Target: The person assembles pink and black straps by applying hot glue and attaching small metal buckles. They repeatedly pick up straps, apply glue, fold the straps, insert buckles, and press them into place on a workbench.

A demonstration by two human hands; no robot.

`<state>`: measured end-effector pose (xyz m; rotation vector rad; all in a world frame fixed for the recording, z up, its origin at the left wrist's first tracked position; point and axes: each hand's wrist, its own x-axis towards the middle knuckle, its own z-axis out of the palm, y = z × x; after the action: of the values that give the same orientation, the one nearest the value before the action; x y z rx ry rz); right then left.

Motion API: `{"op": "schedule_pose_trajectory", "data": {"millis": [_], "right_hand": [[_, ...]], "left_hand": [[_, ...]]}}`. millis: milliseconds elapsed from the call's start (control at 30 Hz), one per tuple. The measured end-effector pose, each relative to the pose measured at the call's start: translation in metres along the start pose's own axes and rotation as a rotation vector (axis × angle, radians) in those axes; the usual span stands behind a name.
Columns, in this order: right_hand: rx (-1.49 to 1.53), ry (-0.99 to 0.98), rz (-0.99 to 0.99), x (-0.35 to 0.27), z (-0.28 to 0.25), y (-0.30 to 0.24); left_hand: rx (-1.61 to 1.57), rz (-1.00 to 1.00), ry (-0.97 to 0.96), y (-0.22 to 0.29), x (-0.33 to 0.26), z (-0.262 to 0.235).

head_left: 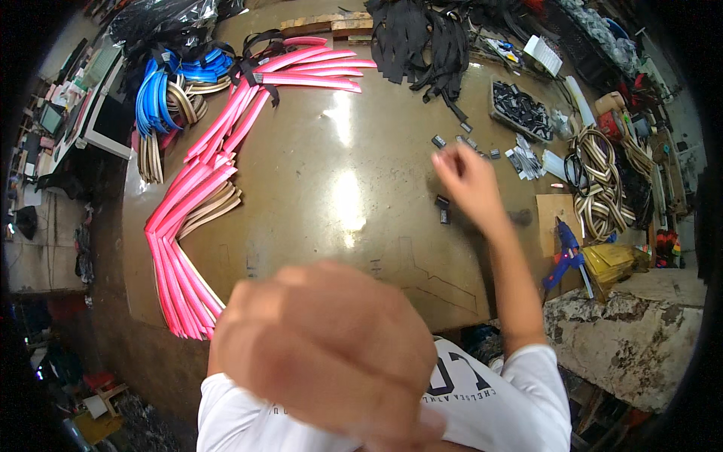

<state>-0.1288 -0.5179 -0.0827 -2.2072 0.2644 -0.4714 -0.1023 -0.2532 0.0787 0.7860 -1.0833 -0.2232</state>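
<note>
My left hand (324,339) is raised close in front of my chest, large and blurred. It looks rounded, but motion smears its fingers, and whatever it may hold is hidden. Over the right part of the table, my right hand (471,181) reaches out, thumb and bent fingers apart, with nothing visible between them. Small black buckles (463,142) lie right by its fingertips. Two more black buckles (443,209) rest just below its wrist side. A long fanned stack of pink straps (192,196) stretches along the table's left side, with beige straps (215,207) beside it.
Blue straps (154,94) are bundled at the far left. Black straps (414,41) hang in a heap at the back. A clear tray of black buckles (520,111) stands at the right, near coiled beige straps (602,181) and a blue glue gun (565,252).
</note>
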Motion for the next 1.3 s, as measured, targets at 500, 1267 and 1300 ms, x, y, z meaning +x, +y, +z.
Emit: {"op": "schedule_pose_trajectory", "data": {"millis": [500,1267,1300], "right_hand": [[-0.309,0.33,0.575,0.236,0.062,0.053],[-0.232,0.195,0.367,0.239,0.065,0.054],[-0.218,0.145,0.334,0.228,0.07,0.05]], "left_hand": [[0.163,0.411,0.248,0.049,-0.044,-0.05],[-0.82,0.136,-0.137,0.02,-0.047,0.022],[-0.896,0.102,-0.192,0.021,-0.051,0.023]]}}
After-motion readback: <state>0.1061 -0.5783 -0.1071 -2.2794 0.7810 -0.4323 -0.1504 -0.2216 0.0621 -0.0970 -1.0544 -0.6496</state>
